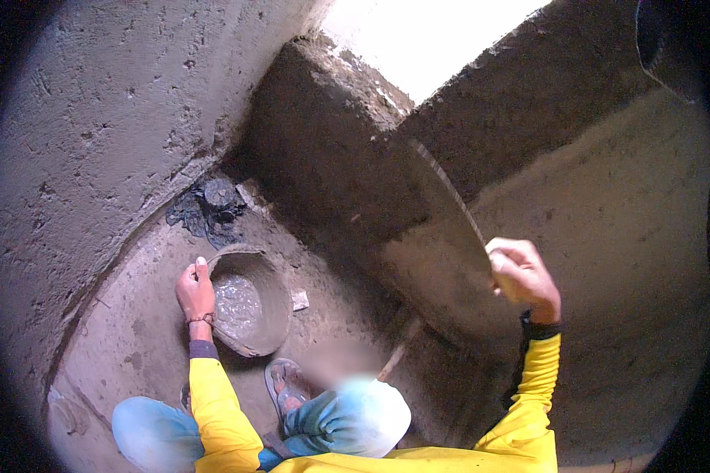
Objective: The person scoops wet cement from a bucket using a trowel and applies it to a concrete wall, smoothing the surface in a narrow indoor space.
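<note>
Left hand [196, 293] closed on the rim of a round, thin-walled bucket [274, 293], which stands on the rough, mud-stained floor [142, 303] and contains glistening grey slurry [238, 306]. Right hand [526, 277], raised before the dark, partly smoothed wall [592, 197], is curled around the lower end of a thin, curved, pale-flecked strip [456, 195]. Beyond the bucket lies crumpled black sheeting [213, 211]; beside it, a small pale block [300, 299].
</note>
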### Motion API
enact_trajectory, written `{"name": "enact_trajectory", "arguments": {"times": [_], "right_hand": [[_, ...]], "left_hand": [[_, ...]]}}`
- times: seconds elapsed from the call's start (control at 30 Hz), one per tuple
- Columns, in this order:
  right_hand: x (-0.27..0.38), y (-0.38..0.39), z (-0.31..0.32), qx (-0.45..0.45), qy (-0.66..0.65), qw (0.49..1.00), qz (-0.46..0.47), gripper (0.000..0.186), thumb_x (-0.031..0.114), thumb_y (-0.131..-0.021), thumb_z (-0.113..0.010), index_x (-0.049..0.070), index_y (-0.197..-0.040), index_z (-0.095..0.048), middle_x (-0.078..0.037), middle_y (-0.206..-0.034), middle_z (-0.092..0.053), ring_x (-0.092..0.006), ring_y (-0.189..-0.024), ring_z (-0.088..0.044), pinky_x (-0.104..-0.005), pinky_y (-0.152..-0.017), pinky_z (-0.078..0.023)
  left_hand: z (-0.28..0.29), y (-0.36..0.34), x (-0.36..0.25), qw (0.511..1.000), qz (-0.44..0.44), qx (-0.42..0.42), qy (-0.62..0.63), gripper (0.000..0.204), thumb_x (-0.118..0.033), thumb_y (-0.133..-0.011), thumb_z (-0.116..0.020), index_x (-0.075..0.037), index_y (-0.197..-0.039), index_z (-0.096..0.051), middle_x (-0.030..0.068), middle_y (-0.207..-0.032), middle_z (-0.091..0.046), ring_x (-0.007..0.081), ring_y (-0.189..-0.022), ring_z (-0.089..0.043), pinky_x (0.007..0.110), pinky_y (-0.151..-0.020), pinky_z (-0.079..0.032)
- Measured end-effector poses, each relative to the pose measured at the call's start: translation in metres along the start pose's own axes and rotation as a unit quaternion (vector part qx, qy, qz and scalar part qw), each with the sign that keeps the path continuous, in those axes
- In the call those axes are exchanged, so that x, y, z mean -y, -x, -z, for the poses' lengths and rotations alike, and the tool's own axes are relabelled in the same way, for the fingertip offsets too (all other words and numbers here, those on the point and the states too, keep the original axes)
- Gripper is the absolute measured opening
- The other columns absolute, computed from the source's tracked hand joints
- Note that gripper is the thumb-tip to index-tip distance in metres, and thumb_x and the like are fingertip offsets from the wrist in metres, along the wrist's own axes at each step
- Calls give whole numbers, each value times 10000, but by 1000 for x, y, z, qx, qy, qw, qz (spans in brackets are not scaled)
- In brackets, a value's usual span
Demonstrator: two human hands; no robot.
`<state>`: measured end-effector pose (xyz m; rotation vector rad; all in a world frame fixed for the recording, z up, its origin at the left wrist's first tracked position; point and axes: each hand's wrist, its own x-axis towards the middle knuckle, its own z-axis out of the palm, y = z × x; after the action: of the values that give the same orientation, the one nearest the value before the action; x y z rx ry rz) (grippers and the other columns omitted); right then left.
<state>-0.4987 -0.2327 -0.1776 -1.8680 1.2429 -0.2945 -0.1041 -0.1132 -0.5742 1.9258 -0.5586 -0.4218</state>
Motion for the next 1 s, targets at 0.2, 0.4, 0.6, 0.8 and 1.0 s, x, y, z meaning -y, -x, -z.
{"name": "enact_trajectory", "arguments": {"times": [0.2, 0.4, 0.6, 0.8, 1.0], "right_hand": [[-78, -29, 22, -13, 36, 995, -97, 307, 366, -976, -629, 79, -1052, -704, 6, -853, -624, -120, -761, -576, -298, -687, -488], [-34, -21, 21, -216, 212, 952, 48, 249, 286, -1003, -586, 57, -990, -682, 63, -734, -518, -63, -653, -491, -246, -573, -416], [-151, -125, -90, -68, 338, 937, 61, 361, 385, -935, -646, 33, -993, -699, -203, -927, -720, -374, -859, -710, -430, -744, -554], [-254, -220, -151, -73, 378, 923, 5, 421, 397, -921, -610, -14, -962, -693, -274, -991, -686, -461, -952, -656, -510, -820, -518], [-232, -207, -117, -106, 357, 928, 4, 423, 390, -914, -616, -18, -978, -708, -269, -972, -693, -455, -960, -661, -502, -846, -514]], "left_hand": [[-13, 7, -3, 1000, -1, 30, 3, 492, -423, -986, -543, 22, -795, -633, 245, -743, -623, 384, -669, -612, 444, -645, -463], [9, 5, -1, 1000, 16, 14, 1, 496, -425, -991, -536, 23, -788, -602, 253, -733, -604, 405, -658, -592, 455, -635, -457], [-3, 8, -9, 1000, 14, 23, 7, 481, -410, -989, -542, 19, -786, -620, 239, -721, -617, 389, -645, -593, 455, -626, -456], [-1, 13, -3, 1000, 7, -15, 0, 480, -425, -982, -551, 6, -791, -636, 234, -721, -622, 391, -657, -599, 446, -645, -472], [11, 1, 14, 999, 37, -16, 15, 486, -435, -984, -548, 9, -819, -656, 221, -712, -627, 362, -646, -603, 452, -636, -467]]}}
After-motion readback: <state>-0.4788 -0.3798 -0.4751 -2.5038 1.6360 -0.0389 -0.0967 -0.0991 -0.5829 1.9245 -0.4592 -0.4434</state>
